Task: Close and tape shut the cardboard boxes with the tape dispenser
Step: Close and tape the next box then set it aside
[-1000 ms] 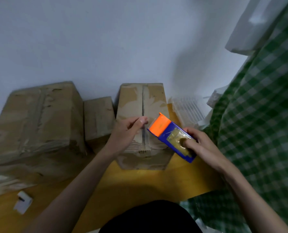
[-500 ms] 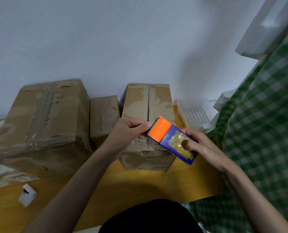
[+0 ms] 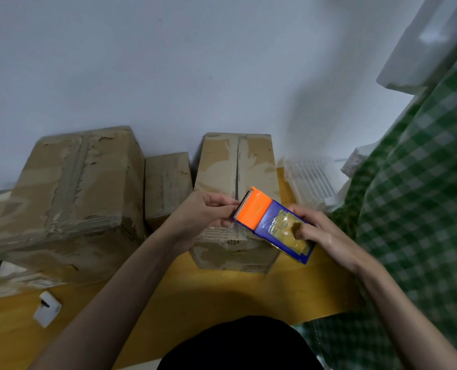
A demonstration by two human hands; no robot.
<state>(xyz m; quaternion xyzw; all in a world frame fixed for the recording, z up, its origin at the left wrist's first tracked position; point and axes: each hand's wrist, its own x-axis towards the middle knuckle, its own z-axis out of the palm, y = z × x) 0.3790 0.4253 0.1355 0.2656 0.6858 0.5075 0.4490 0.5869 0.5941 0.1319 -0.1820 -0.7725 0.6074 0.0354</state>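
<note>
1. Setting: pale grey-white wall [image 3: 168, 76] behind a yellow wooden tabletop [image 3: 222, 289]; boxes stand against the wall.
2. Blue-and-orange plastic tape dispenser [image 3: 272, 222] is held above the near end of the middle brown cardboard box [image 3: 235, 182], serrated metal edge toward the left. Right hand [image 3: 318, 231] curls round the blue body, thumb on the yellowish tape roll showing through it. Left hand [image 3: 206, 212] pinches at the toothed edge, apparently on the tape end; the tape itself is too thin to make out.
3. Handling judgement, dispenser: light, rigid, smooth plastic. Best held by the blue body, fingers clear of the teeth. The tape end is sticky and limp and may fold on itself.
4. Handling judgement, middle box: stiff corrugated board, flaps closed, centre seam untaped along the top. Surface scuffed with torn paper patches, so adhesion may be uneven. Likely to slide on the table unless braced.
5. Large brown cardboard box [image 3: 70, 188] at left, with worn tape residue; small brown cardboard box [image 3: 166, 182] between it and the middle box.
6. Periphery: small white plastic block [image 3: 46, 311] on the table; clear ribbed plastic tray [image 3: 310, 180]; green checked cloth [image 3: 414, 209] at right.
</note>
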